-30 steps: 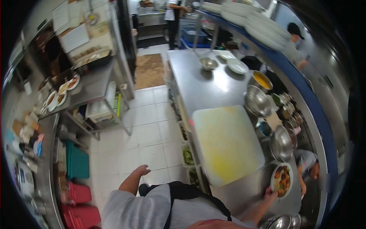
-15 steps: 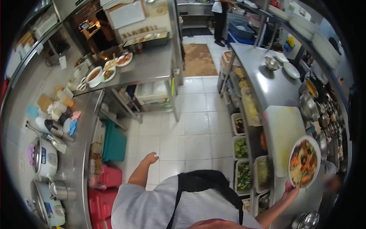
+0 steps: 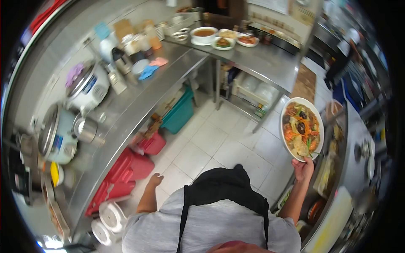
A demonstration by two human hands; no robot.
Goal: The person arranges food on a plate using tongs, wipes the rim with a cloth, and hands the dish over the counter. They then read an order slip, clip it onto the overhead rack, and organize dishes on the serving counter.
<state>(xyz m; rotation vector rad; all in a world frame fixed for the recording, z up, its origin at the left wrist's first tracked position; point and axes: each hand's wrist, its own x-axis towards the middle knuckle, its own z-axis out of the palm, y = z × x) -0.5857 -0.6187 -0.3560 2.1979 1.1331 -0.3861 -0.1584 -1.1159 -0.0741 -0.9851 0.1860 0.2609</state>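
My right hand [image 3: 303, 169] grips the near rim of a white oval plate [image 3: 302, 129], which is raised over the aisle floor. Mixed stir-fried food with orange strips, green pieces and dark pieces fills the plate. Low at my left side, my left hand [image 3: 156, 180] hangs over the floor, touching nothing; its fingers look loosely curled and their exact shape is too small to tell. On the steel table ahead stand a white bowl of brown soup [image 3: 204, 36] and two plates of food [image 3: 222, 43].
A steel counter [image 3: 126, 128] with rice cookers [image 3: 87, 87] runs along the left. Beneath it are red bins [image 3: 130, 164] and a teal bin [image 3: 178, 110]. A cutting board [image 3: 331, 223] lies at the right. Another person [image 3: 342, 52] stands at the back right.
The view has swung left, away from the cutting board. My right hand has lifted the plate off the right counter and carried it over the aisle. My left hand remains low at my side.
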